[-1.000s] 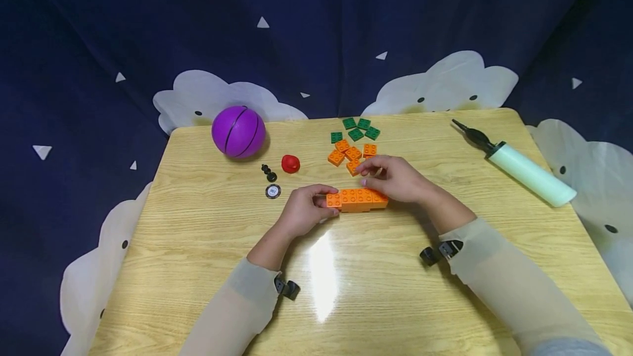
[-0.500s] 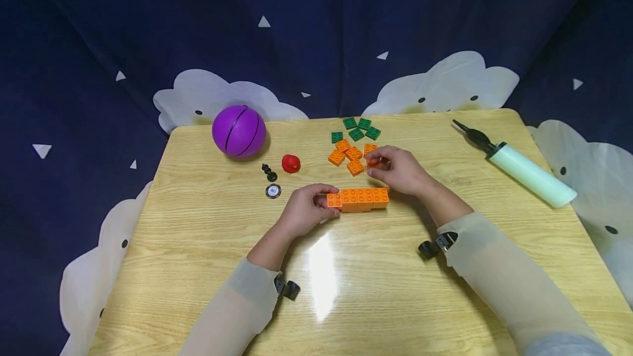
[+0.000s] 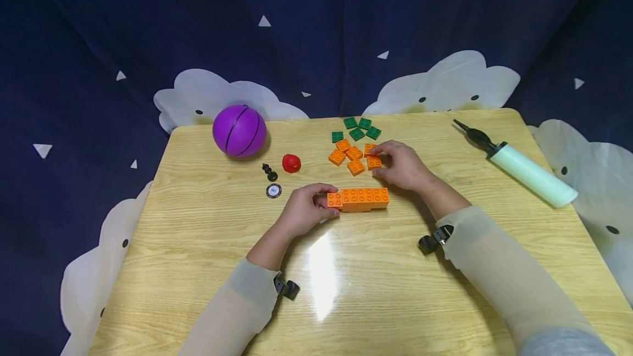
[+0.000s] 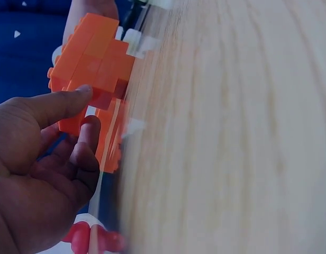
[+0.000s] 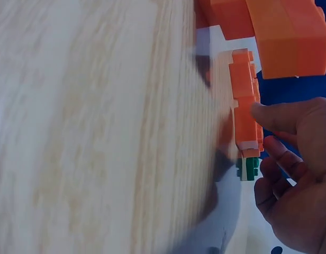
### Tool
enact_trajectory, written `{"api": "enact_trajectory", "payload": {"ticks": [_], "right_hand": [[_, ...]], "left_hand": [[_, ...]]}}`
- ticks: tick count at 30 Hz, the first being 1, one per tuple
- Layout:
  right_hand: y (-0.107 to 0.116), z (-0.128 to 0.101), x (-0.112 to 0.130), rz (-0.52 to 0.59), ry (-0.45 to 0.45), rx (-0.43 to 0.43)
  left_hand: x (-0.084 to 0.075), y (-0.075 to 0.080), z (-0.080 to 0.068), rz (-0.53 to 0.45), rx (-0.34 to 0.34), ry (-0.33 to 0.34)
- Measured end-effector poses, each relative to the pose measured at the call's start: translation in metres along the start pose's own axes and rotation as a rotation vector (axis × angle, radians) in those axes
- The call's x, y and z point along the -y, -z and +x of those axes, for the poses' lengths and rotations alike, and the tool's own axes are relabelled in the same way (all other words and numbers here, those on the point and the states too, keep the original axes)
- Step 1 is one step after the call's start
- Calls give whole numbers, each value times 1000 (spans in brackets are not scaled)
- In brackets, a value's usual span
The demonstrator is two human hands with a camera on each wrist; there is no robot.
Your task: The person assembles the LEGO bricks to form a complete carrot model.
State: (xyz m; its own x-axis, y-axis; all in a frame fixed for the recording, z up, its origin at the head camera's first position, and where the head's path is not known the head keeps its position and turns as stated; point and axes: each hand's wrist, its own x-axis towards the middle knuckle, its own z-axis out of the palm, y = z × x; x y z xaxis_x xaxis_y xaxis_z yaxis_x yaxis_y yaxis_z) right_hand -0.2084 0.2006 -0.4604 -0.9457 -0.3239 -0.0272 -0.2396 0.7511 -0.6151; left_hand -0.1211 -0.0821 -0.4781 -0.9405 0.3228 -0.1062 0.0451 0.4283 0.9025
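Your left hand sits nearest you, thumb and fingertips pinching the 9 o'clock end of the orange block bar, which lies flat on the table near its middle. Your right hand is beyond the bar's 3 o'clock end, fingers curled onto a loose orange brick at the 3 o'clock edge of the loose orange cluster. From the right wrist view your fingertips touch the brick's side, but you cannot tell from it whether the grip is secure

Risks as you stand: your hold on the bar is only at one end, so pressing a brick down on the far end may tip or swivel it; steady it closer to where you press. The loose bricks lie touching one another, so dragging one out could knock its neighbours out of place. A shallow fingertip pinch may let the brick slip on the glossy wood

Farther off, the green plates at 12 o'clock lie just beyond the orange cluster and could be brushed. The red piece, small black parts and purple ball at 10 o'clock, and the pump at 2 o'clock, are well apart from your hands; the ball could roll if the table is jolted
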Motion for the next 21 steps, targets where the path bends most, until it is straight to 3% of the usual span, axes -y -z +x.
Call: {"api": "enact_trajectory", "payload": {"ticks": [21], "right_hand": [[-1,0,0,-63,-38,55]], "left_hand": [[1,1,-2,7,-6,-29]]}}
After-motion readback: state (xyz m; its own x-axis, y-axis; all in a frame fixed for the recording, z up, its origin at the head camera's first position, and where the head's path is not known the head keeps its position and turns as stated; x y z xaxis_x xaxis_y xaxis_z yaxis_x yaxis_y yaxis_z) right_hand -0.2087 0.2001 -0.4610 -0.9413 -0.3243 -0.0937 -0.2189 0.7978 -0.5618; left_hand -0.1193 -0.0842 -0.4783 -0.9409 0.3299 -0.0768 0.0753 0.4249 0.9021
